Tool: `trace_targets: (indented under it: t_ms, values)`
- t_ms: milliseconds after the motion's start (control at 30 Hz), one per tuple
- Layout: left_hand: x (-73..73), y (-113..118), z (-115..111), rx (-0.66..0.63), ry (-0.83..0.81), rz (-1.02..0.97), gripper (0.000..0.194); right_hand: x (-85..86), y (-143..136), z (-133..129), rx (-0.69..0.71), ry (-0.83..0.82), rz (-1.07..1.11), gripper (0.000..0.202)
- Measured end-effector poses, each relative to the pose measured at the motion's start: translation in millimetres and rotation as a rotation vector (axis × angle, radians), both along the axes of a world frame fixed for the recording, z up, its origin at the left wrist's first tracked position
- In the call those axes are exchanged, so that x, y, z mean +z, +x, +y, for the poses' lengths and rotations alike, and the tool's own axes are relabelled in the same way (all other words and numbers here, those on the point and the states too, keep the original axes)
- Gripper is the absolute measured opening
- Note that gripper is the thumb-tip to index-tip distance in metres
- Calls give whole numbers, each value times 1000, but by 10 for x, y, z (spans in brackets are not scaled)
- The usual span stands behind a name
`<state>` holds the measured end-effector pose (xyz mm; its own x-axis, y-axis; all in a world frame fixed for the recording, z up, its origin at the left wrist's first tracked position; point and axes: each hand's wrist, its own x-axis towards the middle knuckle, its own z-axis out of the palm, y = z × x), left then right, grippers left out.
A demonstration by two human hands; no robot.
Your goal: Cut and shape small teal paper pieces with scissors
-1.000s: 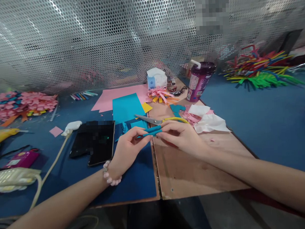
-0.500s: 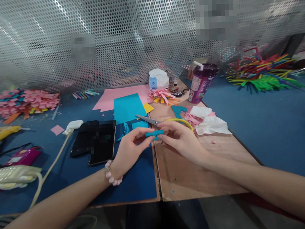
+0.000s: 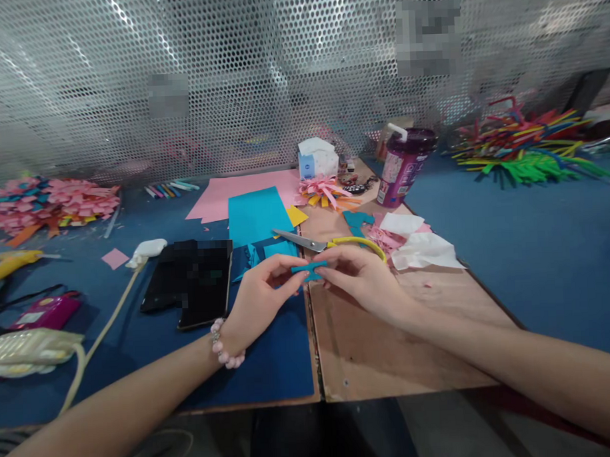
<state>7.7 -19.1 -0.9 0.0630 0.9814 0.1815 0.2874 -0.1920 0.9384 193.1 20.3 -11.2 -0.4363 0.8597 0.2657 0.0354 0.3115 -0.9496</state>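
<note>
Both hands are clamped on one small blue strip: the left hand (image 3: 271, 283) pinches one end between thumb and fingers, the right hand (image 3: 359, 276) the other, thumb tips close together. The strip (image 3: 310, 267) is held above the worktop (image 3: 389, 352), over the seam that runs back from its front edge.

With so little paper showing between the thumbs, an end could slip loose if either pinch eased, and an uneven pull or twist would probably leave a skewed crease or a tear. The scissors (image 3: 305, 240) lie just behind the fingers, blades pointing towards the worktop's left side; a careless knuckle could nudge them, or catch the tip. The blue scraps (image 3: 280, 248) beside the left hand are light enough to be swept aside by a sleeve or wrist. The cup (image 3: 405, 168), towards the back edge, stands well apart and seems a lesser worry.

The fingers cover both ends of the strip, so its full length and number of layers cannot be told. The right hand hides part of the scissors' yellow handle, and the left hand some of the scraps. Whatever lies beyond the perforated screen (image 3: 221, 125) is too dim to make out.
</note>
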Motion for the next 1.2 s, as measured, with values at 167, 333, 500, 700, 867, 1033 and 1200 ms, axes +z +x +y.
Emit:
trace_targets:
  t_ms: [167, 333, 500, 700, 867, 1033, 1200]
  values:
    - [0, -1, 1, -12, -28, -32, 22, 10, -3, 9, -7, -2, -2, 17]
    - [13, -1, -6, -5, -26, -23, 23, 9, -5, 7, -18, -12, -9, 18]
    - [17, -10, 3, 9, -8, 7, 23, 2, -7, 6, 14, -71, 52, 17]
    - [10, -9, 30, -1, 11, 7, 26, 6, -9, 24, 13, -82, 51, 17]
    - [15, -11, 33, 0, 35, 16, 20, 13, -4, 23, 0, -52, 33, 18]
    - [6, -28, 41, -1, 26, 54, 21, 21, -11, 28, 2, -71, 20, 16]
    - [-8, -51, 58, 19, 45, 110, 20, 46, -15, 26, -1, -57, -1, 14]
